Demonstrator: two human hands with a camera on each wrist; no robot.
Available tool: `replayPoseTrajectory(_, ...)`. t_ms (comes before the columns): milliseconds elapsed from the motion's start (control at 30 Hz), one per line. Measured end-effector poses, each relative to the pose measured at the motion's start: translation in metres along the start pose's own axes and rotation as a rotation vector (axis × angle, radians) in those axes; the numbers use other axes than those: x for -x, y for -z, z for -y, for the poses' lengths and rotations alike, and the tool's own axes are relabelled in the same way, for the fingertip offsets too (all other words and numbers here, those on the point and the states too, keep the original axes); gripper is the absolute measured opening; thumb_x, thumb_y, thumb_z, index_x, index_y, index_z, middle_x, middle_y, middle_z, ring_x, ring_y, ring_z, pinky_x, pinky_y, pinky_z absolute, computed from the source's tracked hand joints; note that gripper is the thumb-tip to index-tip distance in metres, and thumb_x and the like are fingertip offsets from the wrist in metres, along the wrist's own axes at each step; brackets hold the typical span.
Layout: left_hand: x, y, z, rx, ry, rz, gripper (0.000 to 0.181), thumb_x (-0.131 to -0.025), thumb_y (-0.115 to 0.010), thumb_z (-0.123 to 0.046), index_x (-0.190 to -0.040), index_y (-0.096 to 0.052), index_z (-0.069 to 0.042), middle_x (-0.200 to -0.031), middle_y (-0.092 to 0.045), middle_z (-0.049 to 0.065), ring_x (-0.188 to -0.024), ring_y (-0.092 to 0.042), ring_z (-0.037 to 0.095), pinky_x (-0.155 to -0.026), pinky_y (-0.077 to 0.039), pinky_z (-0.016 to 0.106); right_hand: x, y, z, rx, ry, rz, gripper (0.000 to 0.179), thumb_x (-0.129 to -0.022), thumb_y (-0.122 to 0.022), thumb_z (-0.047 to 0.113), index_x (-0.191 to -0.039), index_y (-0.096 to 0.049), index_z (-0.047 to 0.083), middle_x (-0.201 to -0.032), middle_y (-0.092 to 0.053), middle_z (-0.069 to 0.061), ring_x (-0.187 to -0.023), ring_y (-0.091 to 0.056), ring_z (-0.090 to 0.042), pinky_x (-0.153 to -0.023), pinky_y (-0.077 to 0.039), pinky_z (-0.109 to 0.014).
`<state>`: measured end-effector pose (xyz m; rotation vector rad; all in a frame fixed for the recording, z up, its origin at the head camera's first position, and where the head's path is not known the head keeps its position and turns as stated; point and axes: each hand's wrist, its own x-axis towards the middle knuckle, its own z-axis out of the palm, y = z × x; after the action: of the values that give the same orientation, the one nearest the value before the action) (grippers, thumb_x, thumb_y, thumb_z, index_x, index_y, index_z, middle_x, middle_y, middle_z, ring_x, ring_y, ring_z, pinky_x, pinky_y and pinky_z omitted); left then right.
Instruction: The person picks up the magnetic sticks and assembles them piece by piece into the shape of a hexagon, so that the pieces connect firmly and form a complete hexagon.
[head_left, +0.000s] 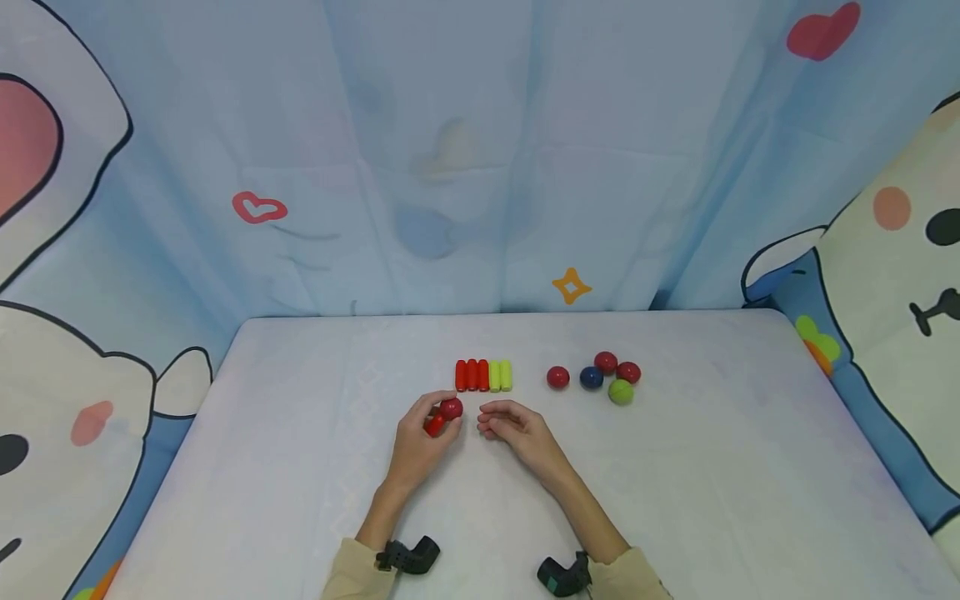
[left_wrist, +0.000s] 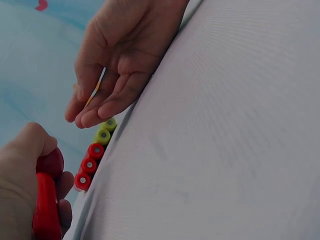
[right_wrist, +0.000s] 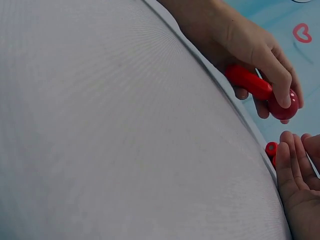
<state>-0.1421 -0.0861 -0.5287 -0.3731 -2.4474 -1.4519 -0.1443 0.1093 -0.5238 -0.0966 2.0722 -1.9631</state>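
My left hand (head_left: 417,447) grips a dark red ball (head_left: 452,408) together with a bright red rod (head_left: 435,425). Thumb and fingers pinch the ball, and the rod lies against it, running back into the palm, as the right wrist view shows. Close on the right, my right hand (head_left: 528,442) is held with loosely bent fingers and nothing in them. Just beyond both hands, red rods (head_left: 472,375) and yellow-green rods (head_left: 500,376) lie side by side in a row. Small grey discs show in their ends in the left wrist view.
Right of the rods sit several balls: a red ball (head_left: 558,377) on its own, then a blue ball (head_left: 591,377), a green ball (head_left: 621,392) and two more red ones grouped together. A white cloth covers the table (head_left: 712,467). Behind it hangs a blue printed curtain (head_left: 480,167).
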Motion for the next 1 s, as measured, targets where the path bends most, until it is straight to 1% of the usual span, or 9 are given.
replayPoseTrajectory(100, 0.0, 0.001, 0.0, 0.008, 0.023, -0.001, 0.038, -0.084, -0.075, -0.014, -0.12, -0.063, -0.015, -0.114, -0.068, 0.003, -0.095, -0.061, 0.016, -0.08, -0.057, 0.024, 0.0, 0.0, 0.0, -0.003, -0.005, 0.002, 0.029, -0.096, -0.059, 0.013, -0.123, -0.06, 0.003, -0.117, -0.067, -0.018, -0.103, -0.068, -0.021, -0.088, -0.055, -0.021)
replayPoseTrajectory(300, 0.0, 0.002, 0.001, 0.068, 0.142, -0.028, 0.036, -0.085, -0.075, -0.027, -0.119, -0.065, -0.023, -0.113, -0.067, 0.0, -0.096, -0.059, 0.015, -0.078, -0.055, 0.019, 0.0, 0.001, 0.0, 0.003, -0.008, 0.003, 0.029, -0.096, -0.059, 0.014, -0.123, -0.061, 0.004, -0.117, -0.067, -0.018, -0.103, -0.068, -0.022, -0.087, -0.055, -0.02)
replayPoseTrajectory(400, -0.001, 0.003, 0.002, 0.072, 0.159, -0.039, 0.035, -0.085, -0.075, -0.03, -0.118, -0.066, -0.023, -0.112, -0.068, 0.0, -0.096, -0.06, 0.016, -0.078, -0.054, 0.019, 0.0, 0.001, 0.0, 0.001, -0.004, 0.004, 0.029, -0.096, -0.059, 0.015, -0.123, -0.061, 0.004, -0.117, -0.067, -0.018, -0.103, -0.069, -0.022, -0.087, -0.055, -0.021)
replayPoseTrajectory(467, -0.001, 0.004, 0.002, 0.046, 0.145, -0.04, 0.035, -0.085, -0.075, -0.03, -0.118, -0.066, -0.021, -0.112, -0.069, 0.001, -0.095, -0.061, 0.016, -0.078, -0.055, 0.02, 0.0, 0.002, 0.0, 0.001, 0.0, 0.006, 0.029, -0.096, -0.059, 0.014, -0.123, -0.061, 0.004, -0.117, -0.067, -0.018, -0.103, -0.069, -0.022, -0.088, -0.055, -0.021)
replayPoseTrajectory(633, -0.001, 0.004, 0.004, -0.074, 0.052, -0.041, 0.04, -0.085, -0.076, -0.022, -0.121, -0.066, -0.011, -0.116, -0.071, 0.005, -0.099, -0.066, 0.02, -0.084, -0.058, 0.03, 0.0, 0.002, 0.001, -0.005, -0.008, 0.003, 0.027, -0.096, -0.059, 0.014, -0.122, -0.062, 0.005, -0.115, -0.068, -0.016, -0.099, -0.069, -0.016, -0.086, -0.055, -0.02)
replayPoseTrajectory(767, 0.0, 0.005, 0.005, -0.158, -0.008, -0.053, 0.04, -0.084, -0.076, -0.019, -0.12, -0.067, -0.008, -0.117, -0.071, 0.008, -0.104, -0.068, 0.022, -0.086, -0.057, 0.034, -0.001, 0.001, 0.008, 0.007, -0.021, -0.009, 0.027, -0.096, -0.06, 0.015, -0.122, -0.062, 0.008, -0.115, -0.069, -0.014, -0.099, -0.07, -0.016, -0.085, -0.056, -0.021)
replayPoseTrajectory(867, 0.0, 0.005, 0.005, -0.193, -0.028, -0.067, 0.038, -0.084, -0.076, -0.018, -0.12, -0.067, -0.009, -0.117, -0.071, 0.008, -0.105, -0.069, 0.023, -0.086, -0.057, 0.034, -0.005, 0.004, 0.017, 0.072, -0.025, -0.067, 0.026, -0.096, -0.06, 0.016, -0.121, -0.063, 0.011, -0.113, -0.069, -0.01, -0.098, -0.07, -0.017, -0.086, -0.056, -0.023)
replayPoseTrajectory(933, -0.001, 0.005, 0.005, -0.219, -0.039, -0.08, 0.036, -0.085, -0.074, -0.018, -0.119, -0.068, -0.009, -0.117, -0.071, 0.008, -0.105, -0.069, 0.022, -0.086, -0.058, 0.035, -0.011, 0.007, 0.022, 0.13, -0.034, -0.132, 0.025, -0.095, -0.061, 0.019, -0.12, -0.064, 0.014, -0.111, -0.07, -0.007, -0.096, -0.07, -0.016, -0.086, -0.056, -0.025)
replayPoseTrajectory(1000, -0.002, 0.005, 0.007, -0.248, -0.05, -0.093, 0.035, -0.085, -0.073, -0.018, -0.119, -0.068, -0.011, -0.117, -0.071, 0.007, -0.103, -0.069, 0.022, -0.087, -0.057, 0.036, -0.017, 0.011, 0.026, 0.191, -0.022, -0.195, 0.025, -0.095, -0.062, 0.022, -0.118, -0.065, 0.015, -0.11, -0.069, -0.006, -0.095, -0.07, -0.017, -0.088, -0.056, -0.027)
